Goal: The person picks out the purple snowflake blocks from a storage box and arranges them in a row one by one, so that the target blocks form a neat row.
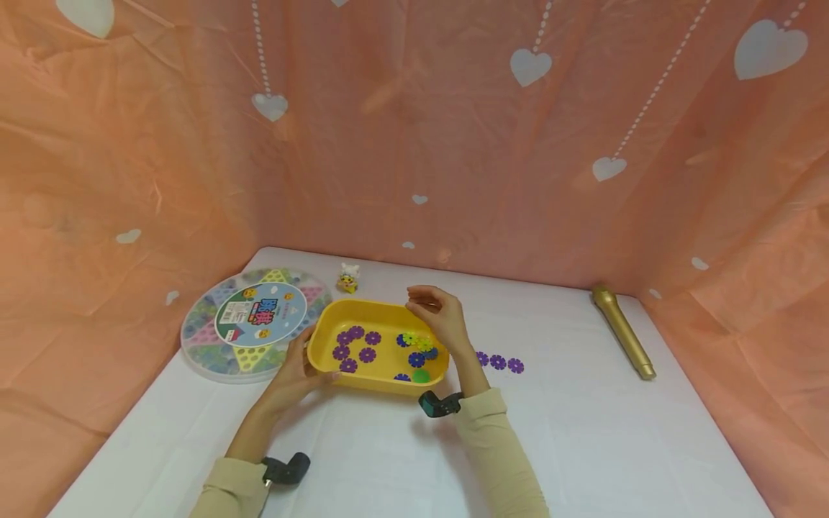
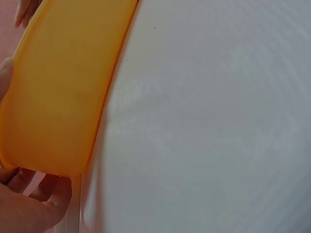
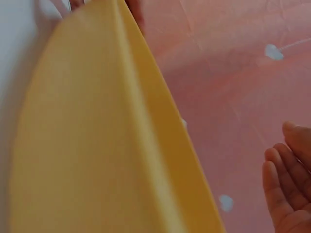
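Note:
A yellow plastic tray [image 1: 382, 311] is tilted toward me above the white table. My left hand [image 1: 296, 373] grips its left end, thumb at the near rim; the left wrist view shows curled fingers under the tray's end [image 2: 53, 97]. Purple snowflake discs [image 1: 367, 355] lie in its left part. Blue discs [image 1: 417, 359], yellow-green discs [image 1: 409, 338] and a green piece [image 1: 421, 375] sit at the right. Over the right end is my right hand [image 1: 443, 316], its fingers loosely bent and holding nothing. In the right wrist view that hand [image 3: 290, 187] is apart from the tray.
Several purple discs [image 1: 497, 362] lie in a row on the table [image 1: 583, 432], partly behind my right forearm. A round Chinese checkers box [image 1: 227, 360] is at the left, a small figurine [image 1: 348, 278] at the back, and a gold microphone [image 1: 623, 332] at the right.

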`<state>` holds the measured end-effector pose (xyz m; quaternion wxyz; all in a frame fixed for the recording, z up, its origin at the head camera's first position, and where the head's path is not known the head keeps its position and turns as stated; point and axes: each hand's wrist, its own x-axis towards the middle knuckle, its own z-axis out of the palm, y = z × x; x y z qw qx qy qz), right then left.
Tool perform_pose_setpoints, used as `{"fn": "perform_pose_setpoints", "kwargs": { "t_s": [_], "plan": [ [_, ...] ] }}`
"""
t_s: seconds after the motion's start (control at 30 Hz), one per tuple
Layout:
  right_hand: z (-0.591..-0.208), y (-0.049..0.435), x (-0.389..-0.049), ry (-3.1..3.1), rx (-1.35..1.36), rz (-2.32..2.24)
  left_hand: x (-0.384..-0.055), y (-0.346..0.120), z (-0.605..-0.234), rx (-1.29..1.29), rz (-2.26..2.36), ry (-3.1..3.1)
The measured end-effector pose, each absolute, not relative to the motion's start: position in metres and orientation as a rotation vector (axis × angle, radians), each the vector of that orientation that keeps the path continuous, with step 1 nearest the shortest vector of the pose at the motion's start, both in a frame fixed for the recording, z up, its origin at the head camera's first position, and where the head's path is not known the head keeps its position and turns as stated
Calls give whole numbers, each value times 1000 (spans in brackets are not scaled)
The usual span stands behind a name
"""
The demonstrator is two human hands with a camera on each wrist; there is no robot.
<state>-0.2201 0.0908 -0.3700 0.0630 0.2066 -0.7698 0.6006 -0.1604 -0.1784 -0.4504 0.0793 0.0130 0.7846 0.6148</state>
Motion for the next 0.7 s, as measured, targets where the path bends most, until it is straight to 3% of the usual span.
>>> {"fn": "perform_pose_setpoints", "kwargs": {
  "t_s": [0.27,0.5,0.7],
  "plan": [
    [-383,46,-217,-2437,773,1792,-160,-178,-447,31,1828,2346],
    [-422,23,-235,-2602,814,1691,-160,-177,-447,62,1827,2358],
    [-434,18,-241,-2733,1189,1516,-159,-178,-449,73,1844,2353]
  ]
}}
